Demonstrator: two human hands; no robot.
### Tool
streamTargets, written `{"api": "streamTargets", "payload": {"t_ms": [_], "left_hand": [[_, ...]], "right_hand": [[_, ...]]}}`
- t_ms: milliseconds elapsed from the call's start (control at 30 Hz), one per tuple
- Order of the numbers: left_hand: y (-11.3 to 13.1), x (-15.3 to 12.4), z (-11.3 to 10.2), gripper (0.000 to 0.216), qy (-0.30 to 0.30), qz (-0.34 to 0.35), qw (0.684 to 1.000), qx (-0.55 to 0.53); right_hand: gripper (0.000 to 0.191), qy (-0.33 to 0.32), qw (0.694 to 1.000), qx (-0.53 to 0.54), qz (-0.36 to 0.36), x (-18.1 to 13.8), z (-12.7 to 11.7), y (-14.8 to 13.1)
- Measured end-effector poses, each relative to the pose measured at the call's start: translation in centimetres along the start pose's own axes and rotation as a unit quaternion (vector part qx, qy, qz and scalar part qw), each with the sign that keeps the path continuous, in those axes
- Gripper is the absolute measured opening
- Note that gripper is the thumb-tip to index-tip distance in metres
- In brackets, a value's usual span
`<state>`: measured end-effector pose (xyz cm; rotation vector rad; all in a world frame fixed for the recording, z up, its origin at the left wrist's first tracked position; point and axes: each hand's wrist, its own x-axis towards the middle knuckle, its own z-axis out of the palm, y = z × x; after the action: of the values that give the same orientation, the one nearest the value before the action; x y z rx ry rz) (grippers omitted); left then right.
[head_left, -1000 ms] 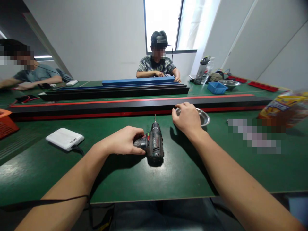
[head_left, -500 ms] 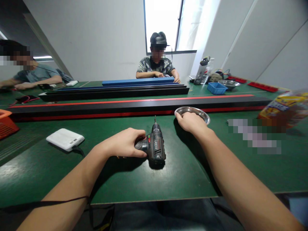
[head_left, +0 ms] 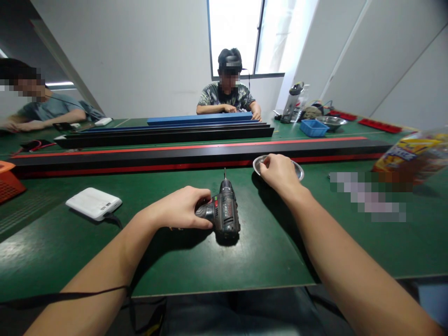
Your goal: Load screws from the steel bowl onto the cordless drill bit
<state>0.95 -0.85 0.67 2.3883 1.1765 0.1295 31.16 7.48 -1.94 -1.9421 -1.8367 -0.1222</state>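
Note:
My left hand (head_left: 185,207) is closed round the handle of a black cordless drill (head_left: 227,213). The drill lies on its side on the green table (head_left: 196,266), its thin bit pointing away from me toward a long black and red bar. My right hand (head_left: 282,176) is over a shallow round metal dish (head_left: 298,171), with the fingers curled and the thumb close to the forefinger. Whatever those fingers hold, if anything, is hidden, as is most of the inside of the dish.
The long black and red bar (head_left: 168,156) crosses the table, with black and blue strips (head_left: 175,132) behind it. A white power bank (head_left: 94,204) and an orange basket (head_left: 10,179) are left; a snack bag (head_left: 413,158) is right. One person (head_left: 227,95) sits opposite, another (head_left: 52,109) left.
My right hand has lifted slightly from the dish's near-left rim and drawn its fingers together. My left hand and the drill stay in place.

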Motion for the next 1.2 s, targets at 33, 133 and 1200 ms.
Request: {"api": "streamTargets", "payload": {"t_ms": [33, 133, 1200], "left_hand": [[0.0, 0.0, 0.0, 0.04, -0.001, 0.0, 1.0, -0.001], [0.0, 0.0, 0.0, 0.039, -0.001, -0.001, 1.0, -0.001], [-0.2, -0.1, -0.2, 0.043, -0.096, 0.016, 0.994, -0.047]], "right_hand": [[0.027, 0.017, 1.0, 0.002, -0.007, 0.1, -0.1, 0.0], [0.027, 0.049, 0.998, 0.021, -0.022, 0.1, -0.3, 0.0], [0.018, -0.185, 0.577, 0.749, 0.268, -2.6, 3.6, -5.7]]}}
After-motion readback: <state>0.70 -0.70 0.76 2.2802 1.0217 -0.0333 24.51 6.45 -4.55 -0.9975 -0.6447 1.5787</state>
